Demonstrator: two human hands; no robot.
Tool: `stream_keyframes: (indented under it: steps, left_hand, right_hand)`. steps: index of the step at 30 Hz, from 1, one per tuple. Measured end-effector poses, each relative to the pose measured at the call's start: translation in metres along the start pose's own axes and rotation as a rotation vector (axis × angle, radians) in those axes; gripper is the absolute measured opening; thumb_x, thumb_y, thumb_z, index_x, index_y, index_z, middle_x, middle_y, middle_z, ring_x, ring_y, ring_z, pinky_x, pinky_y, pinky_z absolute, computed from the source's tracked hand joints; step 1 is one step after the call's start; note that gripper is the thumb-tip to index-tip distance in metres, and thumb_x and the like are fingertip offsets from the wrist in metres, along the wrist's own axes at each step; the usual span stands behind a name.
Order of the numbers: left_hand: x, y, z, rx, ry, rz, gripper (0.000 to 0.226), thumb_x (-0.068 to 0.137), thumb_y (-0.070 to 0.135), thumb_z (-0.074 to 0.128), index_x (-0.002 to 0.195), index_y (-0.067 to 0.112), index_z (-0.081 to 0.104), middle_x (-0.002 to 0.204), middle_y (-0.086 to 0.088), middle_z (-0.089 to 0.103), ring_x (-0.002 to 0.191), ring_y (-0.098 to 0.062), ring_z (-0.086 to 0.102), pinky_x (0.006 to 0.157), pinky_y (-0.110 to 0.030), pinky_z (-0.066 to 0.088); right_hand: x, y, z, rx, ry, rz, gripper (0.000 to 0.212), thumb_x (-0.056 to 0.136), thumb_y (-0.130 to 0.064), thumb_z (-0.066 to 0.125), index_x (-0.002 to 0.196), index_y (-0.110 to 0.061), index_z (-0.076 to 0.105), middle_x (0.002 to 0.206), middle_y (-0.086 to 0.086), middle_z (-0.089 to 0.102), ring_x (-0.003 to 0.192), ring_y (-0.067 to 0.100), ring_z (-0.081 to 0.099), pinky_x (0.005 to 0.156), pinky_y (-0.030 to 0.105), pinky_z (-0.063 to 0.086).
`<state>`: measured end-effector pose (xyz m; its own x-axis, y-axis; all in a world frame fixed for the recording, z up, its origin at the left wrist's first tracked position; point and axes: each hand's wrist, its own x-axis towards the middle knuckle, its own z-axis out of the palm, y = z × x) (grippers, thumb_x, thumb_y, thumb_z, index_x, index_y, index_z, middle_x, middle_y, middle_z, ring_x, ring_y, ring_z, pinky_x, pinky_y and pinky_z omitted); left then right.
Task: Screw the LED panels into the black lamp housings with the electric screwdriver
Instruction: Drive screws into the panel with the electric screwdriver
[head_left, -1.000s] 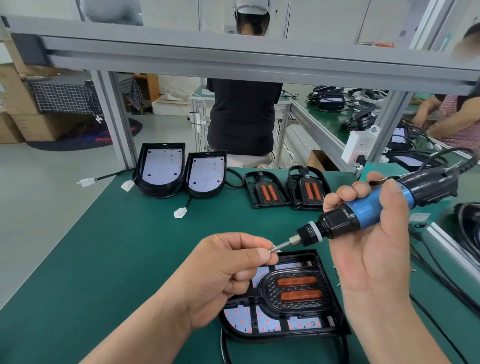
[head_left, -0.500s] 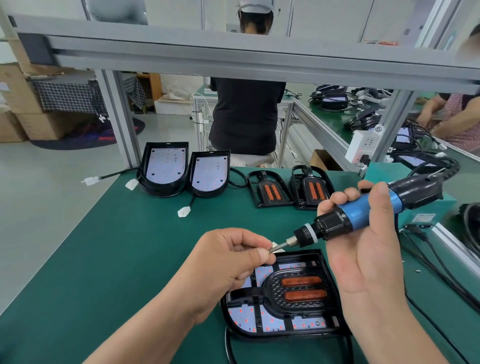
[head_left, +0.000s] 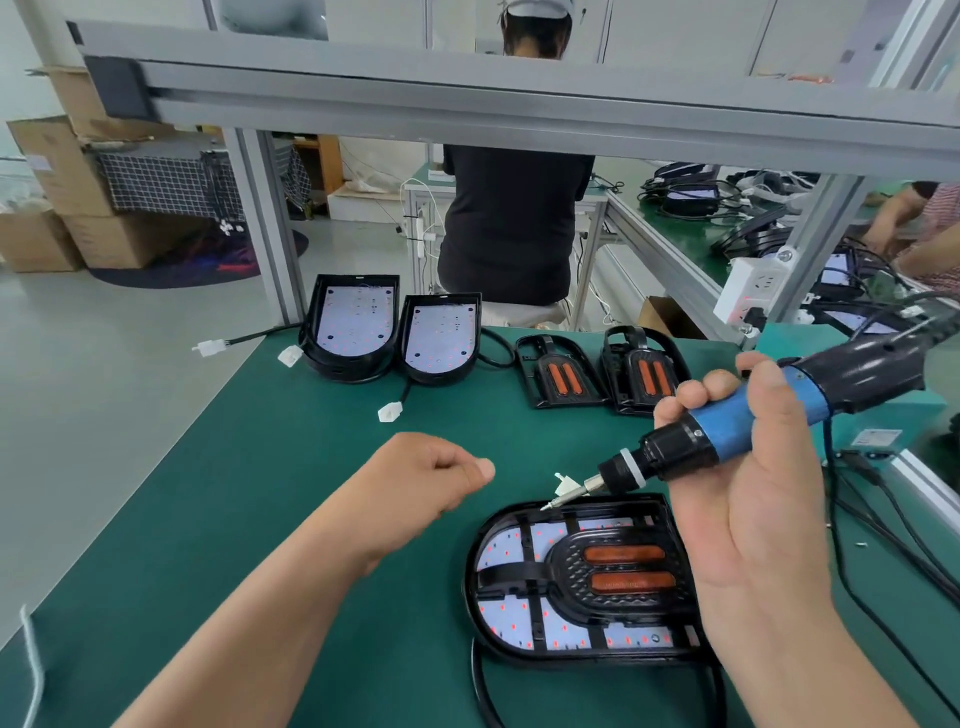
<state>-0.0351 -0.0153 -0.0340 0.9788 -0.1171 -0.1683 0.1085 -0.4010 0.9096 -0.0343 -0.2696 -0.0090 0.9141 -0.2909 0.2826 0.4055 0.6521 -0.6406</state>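
— Where is the screwdriver (head_left: 727, 431)?
— In the right hand (head_left: 753, 525), slanted down to the left. The fingers (head_left: 696, 395) wrap over the blue grip and the thumb (head_left: 779, 410) presses across it from the near side.
— And the bit (head_left: 563, 496)?
— Its tip is at the far left rim of the near housing (head_left: 571, 659). I can't tell whether it touches.
— The housing itself?
— Flat on the green table (head_left: 260, 467), just left of the right wrist. The LED panel (head_left: 506, 618) lies inside, white with red dots, under a black insert (head_left: 571, 566) with two orange strips.
— The left hand (head_left: 415, 483)?
— Off to the left of the housing, above the table, fingers curled into a loose fist with the thumb laid against the forefinger. Nothing shows in it.
— Anything else?
— At the far edge, two more housings (head_left: 353, 322) with panels stand side by side, and two bare inserts (head_left: 558, 374) lie right of them.
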Motion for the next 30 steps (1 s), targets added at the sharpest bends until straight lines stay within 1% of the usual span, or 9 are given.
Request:
stream_keyframes:
  steps: [1, 3, 6, 9, 14, 19, 23, 27, 30]
  left_hand:
    - [0.000, -0.002, 0.000, 0.020, -0.045, -0.015, 0.037, 0.096, 0.046, 0.072, 0.078, 0.014, 0.069, 0.060, 0.011, 0.041, 0.053, -0.013, 0.027, 0.050, -0.025, 0.022]
    - [-0.001, -0.003, 0.002, 0.038, -0.141, -0.026, 0.043, 0.094, 0.052, 0.072, 0.068, 0.021, 0.056, 0.061, 0.010, 0.035, 0.058, -0.017, 0.023, 0.051, -0.028, 0.018]
    - [-0.001, -0.005, 0.008, 0.060, -0.211, 0.000, 0.048, 0.092, 0.051, 0.070, 0.065, 0.021, 0.043, 0.064, 0.007, 0.028, 0.059, -0.018, 0.021, 0.050, -0.028, 0.016]
    - [-0.001, -0.005, 0.010, 0.050, -0.220, 0.000, 0.047, 0.097, 0.044, 0.070, 0.057, 0.026, 0.051, 0.061, 0.011, 0.028, 0.057, -0.016, 0.021, 0.049, -0.027, 0.017]
    - [-0.002, -0.004, 0.011, 0.030, -0.218, 0.003, 0.048, 0.097, 0.040, 0.070, 0.058, 0.024, 0.047, 0.063, 0.007, 0.027, 0.057, -0.017, 0.019, 0.049, -0.027, 0.015]
    - [-0.002, -0.005, 0.010, 0.040, -0.226, 0.034, 0.048, 0.095, 0.040, 0.069, 0.069, 0.018, 0.035, 0.067, 0.003, 0.022, 0.060, -0.020, 0.016, 0.050, -0.029, 0.012]
    - [-0.002, -0.004, 0.010, 0.055, -0.230, 0.038, 0.049, 0.095, 0.041, 0.068, 0.072, 0.013, 0.034, 0.068, 0.000, 0.021, 0.061, -0.022, 0.015, 0.051, -0.030, 0.011]
    - [-0.003, -0.002, 0.010, 0.061, -0.227, 0.049, 0.052, 0.095, 0.041, 0.069, 0.069, 0.019, 0.028, 0.070, -0.002, 0.019, 0.061, -0.023, 0.014, 0.051, -0.030, 0.011]
    - [-0.005, -0.001, 0.010, 0.078, -0.222, 0.050, 0.051, 0.096, 0.039, 0.070, 0.062, 0.022, 0.037, 0.070, -0.004, 0.020, 0.062, -0.023, 0.015, 0.052, -0.030, 0.012]
  right_hand:
    - [-0.002, 0.000, 0.001, -0.027, -0.029, -0.009, 0.018, 0.105, -0.028, 0.065, 0.118, -0.019, 0.055, 0.090, -0.004, 0.060, 0.082, 0.014, 0.061, 0.090, 0.033, 0.055]
    - [-0.005, 0.001, 0.004, -0.087, -0.070, -0.032, 0.021, 0.104, -0.026, 0.065, 0.120, -0.019, 0.054, 0.090, -0.002, 0.058, 0.083, 0.017, 0.060, 0.092, 0.035, 0.053]
    - [-0.010, 0.002, 0.009, -0.167, -0.103, -0.068, 0.019, 0.103, -0.023, 0.064, 0.120, -0.019, 0.055, 0.089, 0.001, 0.056, 0.084, 0.020, 0.057, 0.095, 0.038, 0.049]
    - [-0.015, 0.002, 0.015, -0.202, -0.128, -0.077, 0.021, 0.101, -0.020, 0.067, 0.118, -0.019, 0.055, 0.087, 0.002, 0.055, 0.084, 0.021, 0.057, 0.091, 0.037, 0.049]
    - [-0.020, 0.005, 0.021, -0.265, -0.149, -0.079, 0.027, 0.090, -0.027, 0.073, 0.113, -0.022, 0.059, 0.084, 0.002, 0.058, 0.084, 0.023, 0.058, 0.088, 0.034, 0.051]
    - [-0.025, 0.009, 0.022, -0.307, -0.194, -0.100, 0.027, 0.091, -0.026, 0.071, 0.114, -0.021, 0.058, 0.084, 0.003, 0.060, 0.084, 0.025, 0.058, 0.090, 0.036, 0.050]
    - [-0.026, 0.008, 0.022, -0.332, -0.230, -0.123, 0.025, 0.092, -0.025, 0.070, 0.114, -0.021, 0.059, 0.084, 0.003, 0.061, 0.083, 0.026, 0.058, 0.089, 0.039, 0.050]
    - [-0.028, 0.007, 0.023, -0.349, -0.280, -0.151, 0.026, 0.093, -0.024, 0.068, 0.115, -0.019, 0.056, 0.084, 0.001, 0.061, 0.080, 0.026, 0.058, 0.086, 0.038, 0.052]
    - [-0.029, 0.007, 0.024, -0.360, -0.323, -0.170, 0.024, 0.093, -0.022, 0.067, 0.114, -0.020, 0.057, 0.083, 0.000, 0.062, 0.080, 0.027, 0.058, 0.084, 0.040, 0.050]
